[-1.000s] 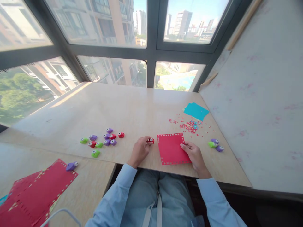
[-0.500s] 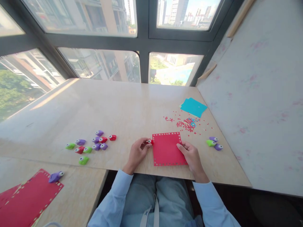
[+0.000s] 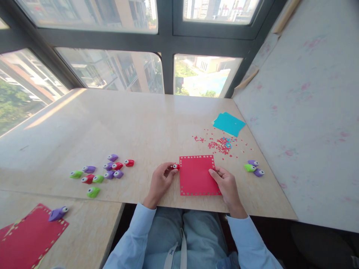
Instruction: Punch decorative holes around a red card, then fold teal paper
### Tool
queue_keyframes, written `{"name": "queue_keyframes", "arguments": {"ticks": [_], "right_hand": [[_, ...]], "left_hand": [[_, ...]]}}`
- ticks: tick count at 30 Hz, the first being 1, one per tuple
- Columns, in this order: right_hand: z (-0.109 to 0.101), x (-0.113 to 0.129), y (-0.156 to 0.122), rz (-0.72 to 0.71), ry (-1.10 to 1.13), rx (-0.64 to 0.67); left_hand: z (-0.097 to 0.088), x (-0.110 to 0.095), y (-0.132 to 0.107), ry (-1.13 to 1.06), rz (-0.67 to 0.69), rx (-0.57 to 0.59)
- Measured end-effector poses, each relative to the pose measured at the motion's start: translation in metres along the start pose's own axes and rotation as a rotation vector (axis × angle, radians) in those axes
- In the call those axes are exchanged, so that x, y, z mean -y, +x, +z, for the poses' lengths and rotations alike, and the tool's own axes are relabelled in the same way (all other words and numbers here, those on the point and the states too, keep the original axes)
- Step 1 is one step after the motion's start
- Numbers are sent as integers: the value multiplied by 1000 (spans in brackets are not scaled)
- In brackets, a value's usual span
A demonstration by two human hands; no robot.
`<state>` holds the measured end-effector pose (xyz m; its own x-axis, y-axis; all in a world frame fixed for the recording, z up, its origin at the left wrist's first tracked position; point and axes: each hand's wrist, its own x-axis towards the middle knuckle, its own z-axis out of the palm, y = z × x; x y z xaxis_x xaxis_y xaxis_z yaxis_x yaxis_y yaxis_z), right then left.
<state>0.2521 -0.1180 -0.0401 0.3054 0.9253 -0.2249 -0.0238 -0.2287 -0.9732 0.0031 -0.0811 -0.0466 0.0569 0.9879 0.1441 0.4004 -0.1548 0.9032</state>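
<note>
on a pale, faintly veined tabletop [image 3: 134,119], a red paper sheet [image 3: 195,177] lies near the front edge, small cut-outs running along its border. the left hand [image 3: 159,183] pinches a little red punch [image 3: 175,167] between thumb and fingers, right at the sheet's left edge; whether paper sits inside it i cannot tell. the right hand [image 3: 226,186] grips the sheet's right side, thumb pressed on top, the other fingers partly hidden.

beyond the sheet spread red paper bits [image 3: 220,145], with blue sheets [image 3: 228,124] behind them. three punches [image 3: 249,168] huddle at the right, and a loose scatter of purple, red and green punches [image 3: 93,192] fills the left. a second surface [image 3: 92,220] adjoins there, bearing more red paper [image 3: 32,239] with a purple punch [image 3: 57,214] on it. dark window frames [image 3: 166,45] rise behind, daylight pouring in over the wood; a flower-patterned wall [image 3: 316,112] closes the right side.
</note>
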Motion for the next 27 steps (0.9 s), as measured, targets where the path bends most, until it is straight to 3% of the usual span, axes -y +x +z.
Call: {"name": "queue_keyframes", "arguments": {"ticks": [27], "right_hand": [[-1, -4, -1, -11, -23, -26]], "left_hand": [[1, 3, -1, 57, 41, 10]]}}
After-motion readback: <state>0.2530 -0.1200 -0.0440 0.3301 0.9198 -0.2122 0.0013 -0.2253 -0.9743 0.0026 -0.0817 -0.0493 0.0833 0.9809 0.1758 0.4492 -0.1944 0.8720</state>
